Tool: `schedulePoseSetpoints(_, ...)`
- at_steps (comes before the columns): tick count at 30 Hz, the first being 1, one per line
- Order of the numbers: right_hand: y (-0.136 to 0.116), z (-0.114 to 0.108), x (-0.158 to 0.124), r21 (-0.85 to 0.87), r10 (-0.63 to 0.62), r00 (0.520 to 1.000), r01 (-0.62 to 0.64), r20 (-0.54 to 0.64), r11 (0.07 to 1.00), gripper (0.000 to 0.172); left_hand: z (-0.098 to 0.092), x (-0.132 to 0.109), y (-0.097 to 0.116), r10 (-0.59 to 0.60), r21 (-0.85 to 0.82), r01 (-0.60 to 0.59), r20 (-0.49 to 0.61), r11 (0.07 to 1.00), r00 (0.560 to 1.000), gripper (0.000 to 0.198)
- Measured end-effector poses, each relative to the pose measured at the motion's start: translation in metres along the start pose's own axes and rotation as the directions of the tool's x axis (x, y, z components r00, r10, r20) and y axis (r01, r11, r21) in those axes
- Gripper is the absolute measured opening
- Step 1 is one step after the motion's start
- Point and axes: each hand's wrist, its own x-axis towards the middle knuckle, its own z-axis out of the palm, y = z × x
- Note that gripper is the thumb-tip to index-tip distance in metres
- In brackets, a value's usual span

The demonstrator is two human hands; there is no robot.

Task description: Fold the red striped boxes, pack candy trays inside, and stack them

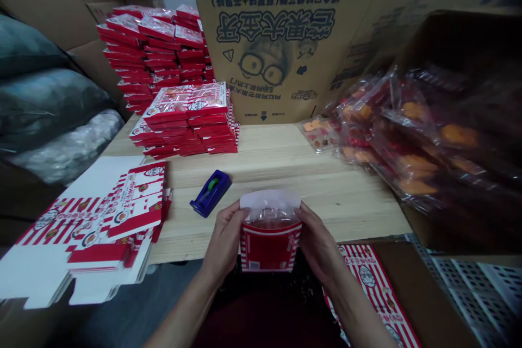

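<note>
My left hand (223, 239) and my right hand (320, 244) hold a red-and-white striped snack box (269, 247) from both sides, just off the front edge of the wooden table (285, 174). A clear plastic bag with a white top (269, 206) sticks up from its open top, and a red filling shows through it. A blue tape dispenser (210, 193) lies on the table, a little ahead of my left hand. Flat, unfolded red-and-white box blanks (89, 231) are piled to the left of my left hand.
Stacks of finished red boxes (183, 119) stand at the table's back left, against a large printed cardboard carton (277, 38). A carton of clear bagged orange snacks (416, 141) fills the right. Grey wrapped bundles (44, 92) lie far left. A striped blank (371, 288) lies below my right hand.
</note>
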Motion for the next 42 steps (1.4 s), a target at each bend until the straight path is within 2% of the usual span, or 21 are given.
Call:
schedulePoseSetpoints(4,0.013,-0.013,-0.015,-0.006,0.158,0.983,-0.160,-0.091,0.987,0.029,-0.006,-0.018,-0.010,-0.182,-0.105,0.176,-0.045,0.979,0.982,0.031)
schedulePoseSetpoints(6,0.026,-0.027,-0.025,-0.037,0.175,0.976,-0.181,-0.129,0.983,0.023,-0.017,-0.021,-0.022,-0.276,-0.147,0.263,-0.076,0.954,0.958,0.038)
schedulePoseSetpoints(8,0.036,-0.037,-0.031,-0.068,0.158,0.978,-0.168,-0.137,0.983,0.023,-0.031,-0.022,-0.035,-0.334,-0.153,0.316,-0.107,0.936,0.936,0.036)
schedulePoseSetpoints(11,0.045,-0.042,-0.028,-0.096,0.169,0.981,-0.178,-0.097,0.979,0.017,-0.050,-0.024,-0.047,-0.278,-0.104,0.269,-0.087,0.958,0.957,0.022)
schedulePoseSetpoints(14,0.047,-0.045,-0.018,-0.161,0.190,0.982,-0.189,-0.014,0.969,0.010,-0.063,-0.028,-0.049,-0.171,-0.031,0.171,0.013,0.985,0.985,0.020)
schedulePoseSetpoints(18,0.043,-0.058,-0.018,-0.278,0.178,0.974,-0.134,0.139,0.951,0.024,-0.079,-0.036,-0.049,-0.080,0.150,0.056,0.162,0.987,0.984,0.027)
schedulePoseSetpoints(22,0.041,-0.069,-0.025,-0.396,0.094,0.962,0.015,0.255,0.918,0.032,-0.087,-0.038,-0.047,-0.029,0.250,-0.023,0.200,0.968,0.979,0.036)
schedulePoseSetpoints(26,0.048,-0.063,-0.023,-0.510,0.004,0.973,0.118,0.232,0.852,0.022,-0.080,-0.033,-0.040,0.008,0.424,-0.101,0.216,0.900,0.976,0.033)
schedulePoseSetpoints(30,0.062,-0.059,-0.016,-0.514,-0.037,0.987,0.113,0.157,0.850,0.018,-0.074,-0.025,-0.041,-0.041,0.504,-0.053,0.175,0.862,0.984,0.026)
schedulePoseSetpoints(35,0.073,-0.066,-0.007,-0.467,-0.010,0.994,0.059,0.106,0.882,0.014,-0.078,-0.018,-0.053,-0.112,0.400,0.064,0.097,0.914,0.989,0.025)
schedulePoseSetpoints(39,0.071,-0.069,-0.004,-0.444,0.031,0.995,0.015,0.096,0.896,0.022,-0.076,-0.023,-0.050,-0.202,0.180,0.177,0.131,0.968,0.971,0.040)
schedulePoseSetpoints(42,0.066,-0.067,-0.007,-0.418,0.080,0.992,-0.031,0.099,0.908,0.028,-0.071,-0.028,-0.046,-0.236,0.028,0.235,0.077,0.972,0.969,0.034)
